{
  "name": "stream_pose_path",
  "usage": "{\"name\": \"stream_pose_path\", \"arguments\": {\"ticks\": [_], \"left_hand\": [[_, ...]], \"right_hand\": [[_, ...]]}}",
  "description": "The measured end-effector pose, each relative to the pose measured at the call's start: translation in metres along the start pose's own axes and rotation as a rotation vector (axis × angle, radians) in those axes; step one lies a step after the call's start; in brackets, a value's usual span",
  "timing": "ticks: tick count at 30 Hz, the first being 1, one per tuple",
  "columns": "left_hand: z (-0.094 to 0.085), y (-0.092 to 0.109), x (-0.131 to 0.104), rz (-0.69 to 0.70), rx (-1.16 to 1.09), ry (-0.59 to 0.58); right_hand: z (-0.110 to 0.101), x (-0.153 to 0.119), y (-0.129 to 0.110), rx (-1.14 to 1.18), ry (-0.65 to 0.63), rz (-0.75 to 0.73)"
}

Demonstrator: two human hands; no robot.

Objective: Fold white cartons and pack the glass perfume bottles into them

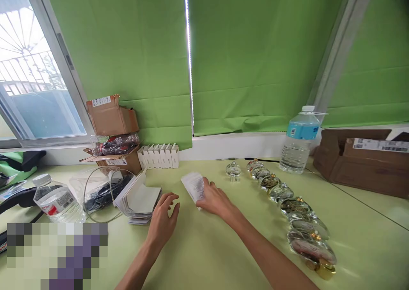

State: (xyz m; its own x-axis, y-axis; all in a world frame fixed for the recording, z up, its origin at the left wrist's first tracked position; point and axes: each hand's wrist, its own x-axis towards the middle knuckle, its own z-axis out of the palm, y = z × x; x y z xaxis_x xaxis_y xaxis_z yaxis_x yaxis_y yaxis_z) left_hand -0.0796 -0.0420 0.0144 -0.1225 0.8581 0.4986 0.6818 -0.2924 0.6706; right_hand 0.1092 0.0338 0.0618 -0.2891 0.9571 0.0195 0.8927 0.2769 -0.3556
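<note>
My right hand (214, 197) is closed on a white printed paper piece (192, 185), held just over the table in the middle; its print is too blurred to read. My left hand (165, 216) has its fingers apart and nothing in them. It is right beside a stack of flat white folded cartons (142, 201). To the right, a slanting row of round, perfume-like glass bottles (298, 213) with gold and silver parts runs toward me. A single similar glass bottle (233, 169) stands near the back, left of that row.
Several narrow white boxes (159, 156) stand upright by the wall. Cardboard boxes (110, 117) are piled behind the stack, and another cardboard box (364, 164) sits far right. Water bottles stand left (57, 200) and right (297, 145). A looped cable (85, 200) lies at left.
</note>
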Motion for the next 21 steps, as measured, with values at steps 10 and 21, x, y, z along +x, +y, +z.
{"name": "stream_pose_path", "arguments": {"ticks": [10, 21], "left_hand": [[0.004, 0.001, 0.004, -0.224, -0.581, -0.196], [0.005, 0.011, -0.004, -0.232, -0.579, -0.297]], "right_hand": [[0.020, 0.008, 0.002, 0.567, -0.089, -0.306], [0.027, 0.003, -0.008, 0.093, 0.012, -0.182]]}}
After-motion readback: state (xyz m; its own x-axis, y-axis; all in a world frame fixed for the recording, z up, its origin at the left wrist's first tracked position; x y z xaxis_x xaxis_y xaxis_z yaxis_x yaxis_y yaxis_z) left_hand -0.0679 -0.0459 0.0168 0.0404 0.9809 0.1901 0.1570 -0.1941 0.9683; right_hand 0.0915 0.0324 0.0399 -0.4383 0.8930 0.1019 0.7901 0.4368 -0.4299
